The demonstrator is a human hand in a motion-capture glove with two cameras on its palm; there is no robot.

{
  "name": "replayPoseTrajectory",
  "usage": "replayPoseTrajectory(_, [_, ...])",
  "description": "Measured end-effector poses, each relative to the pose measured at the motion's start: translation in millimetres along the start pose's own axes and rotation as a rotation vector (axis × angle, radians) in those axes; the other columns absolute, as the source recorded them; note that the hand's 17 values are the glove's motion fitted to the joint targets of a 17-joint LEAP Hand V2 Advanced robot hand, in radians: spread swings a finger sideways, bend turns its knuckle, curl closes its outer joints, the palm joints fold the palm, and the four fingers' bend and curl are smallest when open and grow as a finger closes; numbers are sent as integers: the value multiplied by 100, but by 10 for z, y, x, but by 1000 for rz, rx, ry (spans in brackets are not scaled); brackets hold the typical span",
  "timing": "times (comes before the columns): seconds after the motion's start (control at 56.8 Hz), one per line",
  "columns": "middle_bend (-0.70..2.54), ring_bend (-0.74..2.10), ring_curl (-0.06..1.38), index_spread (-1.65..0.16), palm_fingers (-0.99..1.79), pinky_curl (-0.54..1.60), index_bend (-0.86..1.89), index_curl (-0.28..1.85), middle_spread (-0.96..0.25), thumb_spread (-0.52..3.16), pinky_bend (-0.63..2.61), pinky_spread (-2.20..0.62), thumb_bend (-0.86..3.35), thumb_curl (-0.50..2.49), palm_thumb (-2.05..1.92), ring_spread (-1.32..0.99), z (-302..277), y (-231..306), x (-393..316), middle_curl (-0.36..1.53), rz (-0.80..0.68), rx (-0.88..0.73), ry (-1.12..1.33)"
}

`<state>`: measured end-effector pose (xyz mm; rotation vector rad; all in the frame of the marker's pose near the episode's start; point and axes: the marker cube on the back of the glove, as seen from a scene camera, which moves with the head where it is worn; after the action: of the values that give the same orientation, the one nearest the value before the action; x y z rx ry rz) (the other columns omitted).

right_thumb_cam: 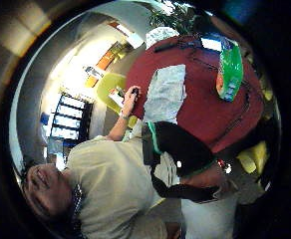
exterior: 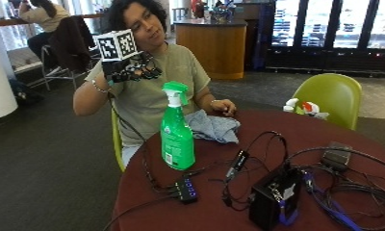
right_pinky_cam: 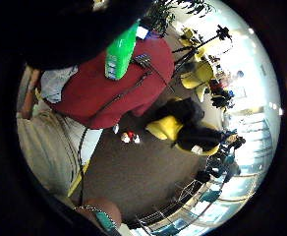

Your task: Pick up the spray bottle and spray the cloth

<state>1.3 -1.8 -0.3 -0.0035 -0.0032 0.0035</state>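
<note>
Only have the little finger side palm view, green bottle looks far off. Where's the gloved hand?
Observer: Outside view shows the black-gloved right hand raised beside the person's head, holding nothing.
Operator: Bottle upright?
Observer: Yes, the green plastic spray bottle stands upright near the edge of the dark red round table.
Operator: Cloth free?
Observer: No, the bare left hand rests at the far edge of the crumpled blue-grey cloth.

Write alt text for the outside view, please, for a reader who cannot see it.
A seated person raises the gloved right hand beside their head, holding nothing. A green spray bottle stands upright on the red table, with a grey cloth under the bare hand behind it.
</note>
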Motion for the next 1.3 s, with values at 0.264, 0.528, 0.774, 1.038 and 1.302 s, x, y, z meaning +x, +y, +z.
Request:
replayPoseTrajectory(0.264, [21, 25, 15, -39, 36, 18, 23, 22, -4, 101, 21, 18, 15, 18, 37, -10, -6, -32, 23, 17, 6, 7, 6])
replayPoseTrajectory(0.528, [18, 24, 20, -42, 37, 24, 18, 28, -5, 115, 19, 20, 8, 25, 43, -11, 246, -122, 80, 23, 35, 11, -153])
replayPoseTrajectory(0.774, [18, 28, 24, -41, 37, 29, 15, 28, -4, 119, 24, 21, 5, 31, 52, -10, 516, -136, 128, 25, 162, 58, -283])
replayPoseTrajectory(1.038, [23, 38, 30, -38, 55, 33, 10, 23, -1, 120, 32, 23, 3, 36, 63, -6, 691, -330, 129, 31, 209, 240, -709])
replayPoseTrajectory(1.302, [29, 47, 35, -33, 75, 35, 11, 22, 2, 121, 32, 16, 6, 41, 81, -4, 762, -757, 397, 36, 413, 410, -1000])
